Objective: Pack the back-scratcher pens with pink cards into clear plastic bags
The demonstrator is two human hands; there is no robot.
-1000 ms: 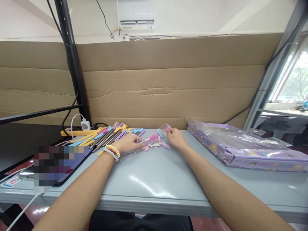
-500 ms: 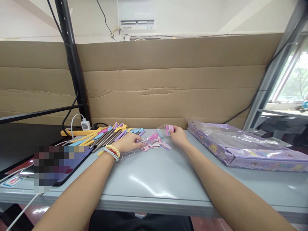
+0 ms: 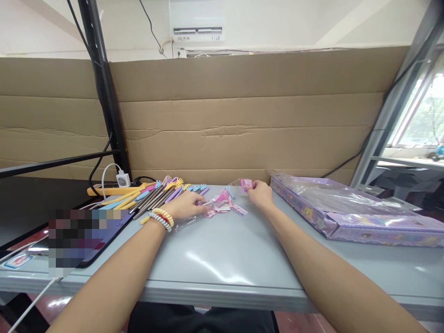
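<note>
Quickly, clock centred on the desk: right hand at 1 o'clock has slid slightly toward 3, while left hand holds its spot at 11, narrow, pinching clear plastic; how much, can't tell. Right fingertips close on a pink card, its printed face now fuller to view and farther from the other cards at 12, so seems singled out.

Around: purple box with crinkled clear film on it, 2 to 3, limits room past the right hand; dark tablet, partly pixelated, at 9; stick pens crowd the left hand at 10; white charger beyond them
</note>
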